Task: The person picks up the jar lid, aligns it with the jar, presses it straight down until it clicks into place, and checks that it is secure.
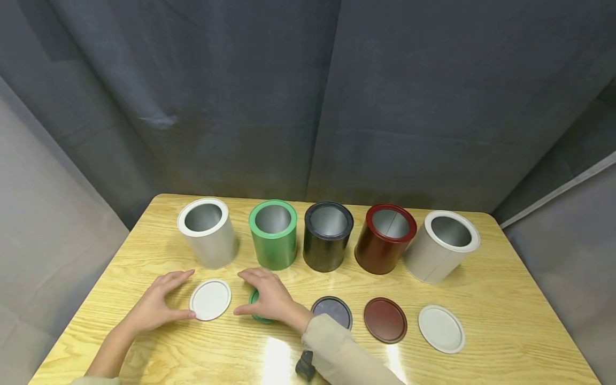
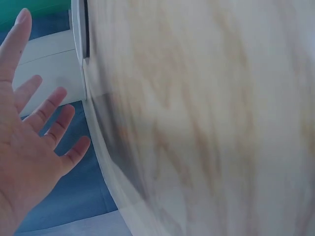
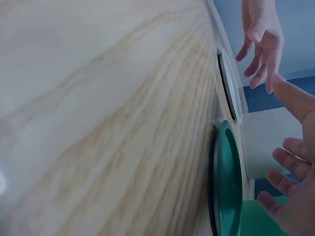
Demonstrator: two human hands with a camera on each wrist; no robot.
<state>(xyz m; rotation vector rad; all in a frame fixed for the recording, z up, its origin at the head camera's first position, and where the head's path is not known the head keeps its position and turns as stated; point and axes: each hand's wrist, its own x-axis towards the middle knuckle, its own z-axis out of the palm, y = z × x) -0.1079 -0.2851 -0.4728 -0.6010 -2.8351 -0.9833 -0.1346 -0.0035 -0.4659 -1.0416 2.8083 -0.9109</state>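
Note:
My left hand hovers just left of a round white lid, thumb and fingers spread apart with nothing in them. In the left wrist view that hand's palm and loose fingers show beside the table surface. Over a green lid reaches my right hand, which covers part of it in the head view. Its thumb and fingers are spread to the left, and the right wrist view shows them apart from the green lid's raised rim. Behind the lids stand a white can and a green can, both open-topped.
Farther right are a black can, a dark red can and an off-white can that looks tilted. In front lie a dark lid, a dark red lid and another white lid. Grey curtains hang behind the wooden table.

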